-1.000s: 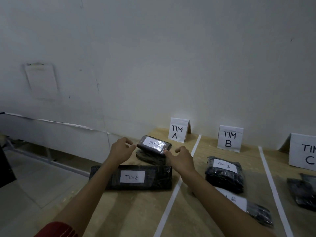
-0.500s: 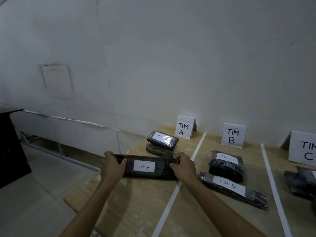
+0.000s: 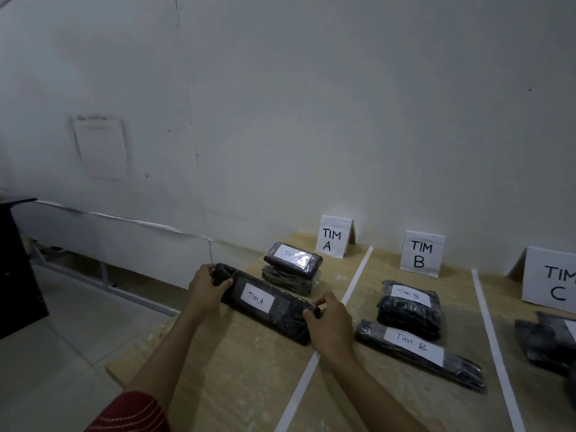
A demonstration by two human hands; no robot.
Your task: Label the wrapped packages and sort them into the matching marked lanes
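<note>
The long black wrapped package [image 3: 288,314] is between my two hands, with its white label [image 3: 257,302] reading "TIM A" facing up. My left hand [image 3: 207,288] has its fingers curled round the far end. My right hand [image 3: 330,322] pinches the near end, thumb on top. The package lies slantwise over the wooden table [image 3: 243,375], in the lane on the left of the white tape line [image 3: 350,291]. I cannot tell whether it rests on the wood or sits just off it.

Just beyond my grip is a stack of two wrapped packages, the top one [image 3: 293,260] also labelled, the lower one [image 3: 288,283] under it. Further past them stands the TIM A sign [image 3: 333,236].

To the right of my right hand, across the tape, lie a bulky TIM B package [image 3: 408,310] and a long flat TIM B package [image 3: 417,353], just beside each other. Behind them is the TIM B sign [image 3: 422,254]. Well to the right stands the TIM C sign [image 3: 558,282].
</note>
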